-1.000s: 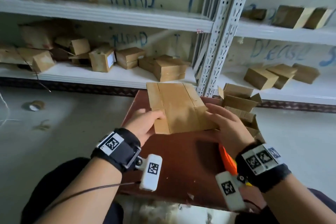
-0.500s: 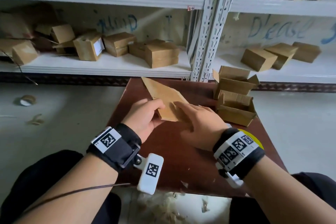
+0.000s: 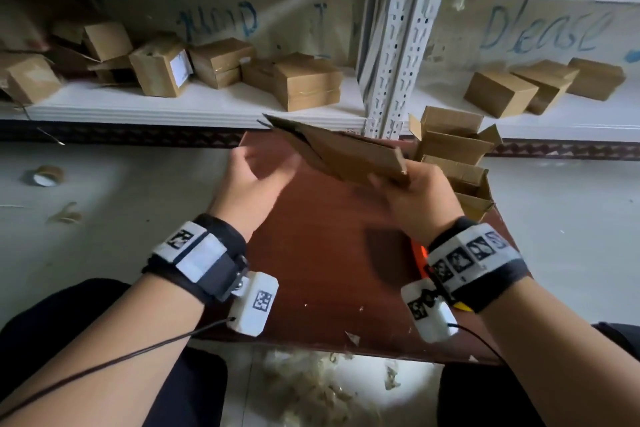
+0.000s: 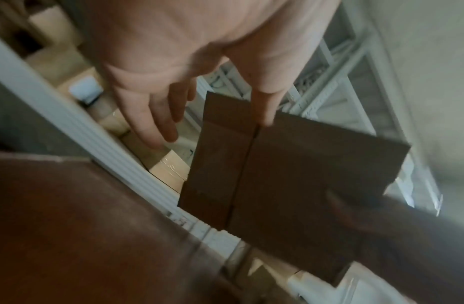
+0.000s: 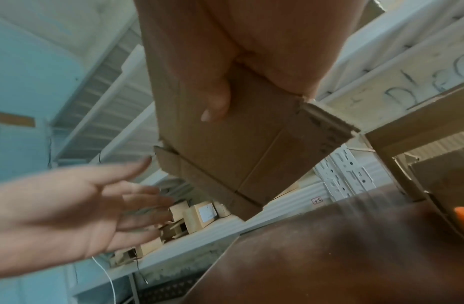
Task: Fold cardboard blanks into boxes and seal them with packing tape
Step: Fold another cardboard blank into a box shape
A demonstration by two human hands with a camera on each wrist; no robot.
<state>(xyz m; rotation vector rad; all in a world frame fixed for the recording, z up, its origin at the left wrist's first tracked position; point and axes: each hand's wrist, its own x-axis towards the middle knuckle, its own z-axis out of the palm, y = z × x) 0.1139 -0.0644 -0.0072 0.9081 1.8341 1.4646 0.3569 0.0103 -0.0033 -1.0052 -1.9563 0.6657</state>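
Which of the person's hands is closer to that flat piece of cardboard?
The right hand: it grips the near corner of the flat cardboard blank, thumb on top. The left hand is open beside the blank's left side, fingers spread; contact is unclear.

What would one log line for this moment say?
step: opening flat cardboard blank | right hand: grips blank's near edge, above table | left hand: open, beside blank | taped: no

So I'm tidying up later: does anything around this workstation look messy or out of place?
Yes. A tape roll and a scrap lie on the floor left of the table, and torn shreds are heaped under its near edge. Boxes on the left shelf are tumbled at odd angles.
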